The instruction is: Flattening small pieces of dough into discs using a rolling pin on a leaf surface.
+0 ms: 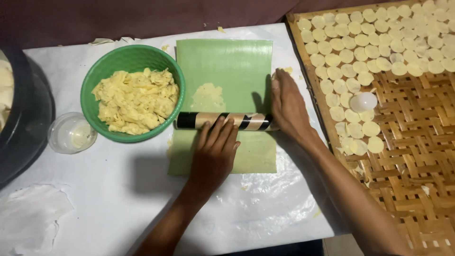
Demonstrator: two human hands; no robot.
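A black-and-tan striped rolling pin (246, 120) lies across a green sheet (227, 66) on the white-covered table. My left hand (214, 154) rests palm-down on the pin's middle, fingers stretched flat. Flat on the sheet's right edge lies my right hand (286, 104), at the pin's right end. A thin pale patch of dough (208, 96) shows under the sheet just beyond the pin. A green bowl (124, 59) of yellow dough scraps (136, 100) stands to the left, touching the pin's left end.
A woven bamboo tray (417, 156) at the right holds several small pale dough discs (355, 47) and a round white cutter (364, 101). A small clear cup (71, 132) and a dark pot (23, 118) stand at the left. Crumpled plastic (33, 215) lies near the lower left.
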